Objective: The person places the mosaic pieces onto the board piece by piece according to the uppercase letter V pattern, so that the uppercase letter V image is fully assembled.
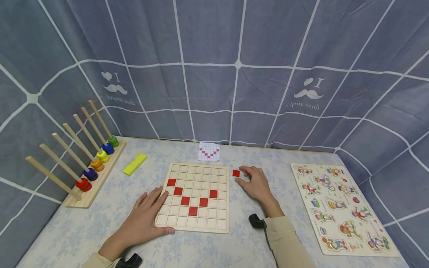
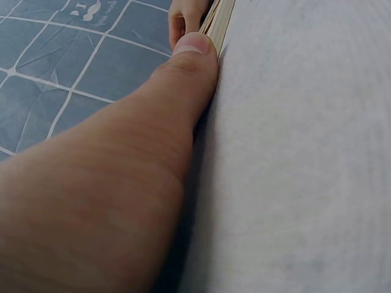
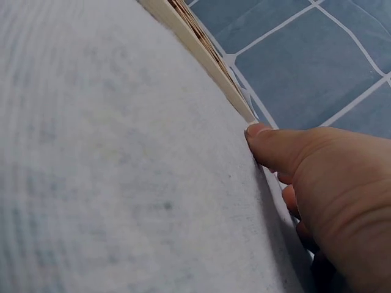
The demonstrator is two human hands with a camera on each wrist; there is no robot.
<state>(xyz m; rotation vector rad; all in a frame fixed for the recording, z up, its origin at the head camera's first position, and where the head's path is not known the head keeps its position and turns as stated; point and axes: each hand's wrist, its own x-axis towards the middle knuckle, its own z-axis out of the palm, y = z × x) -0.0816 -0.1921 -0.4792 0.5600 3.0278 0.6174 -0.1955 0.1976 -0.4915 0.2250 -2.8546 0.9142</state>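
A square wooden grid board (image 1: 200, 228) lies flat on the table, several red tiles (image 1: 192, 211) set in its cells in a V with a longer left arm. My left hand (image 1: 147, 216) rests at its lower left corner, fingers spread along the left side. The left thumb (image 2: 192, 46) lies against the near edge. Just right of the board, a loose red tile (image 1: 236, 173) lies on the table. My right hand (image 1: 256, 183) is beside that tile, thumb and index finger apart and curved, fingertips right at its right side. In the right wrist view the tile is hidden.
Behind the board lies a paper card (image 1: 208, 152) with a V of coloured squares. To the left are a yellow-green block (image 1: 135, 164) and a wooden peg stand (image 1: 95, 186) with coloured rings. A picture puzzle board (image 1: 335, 214) lies at the right. A grid-patterned curtain (image 1: 214, 89) hangs behind.
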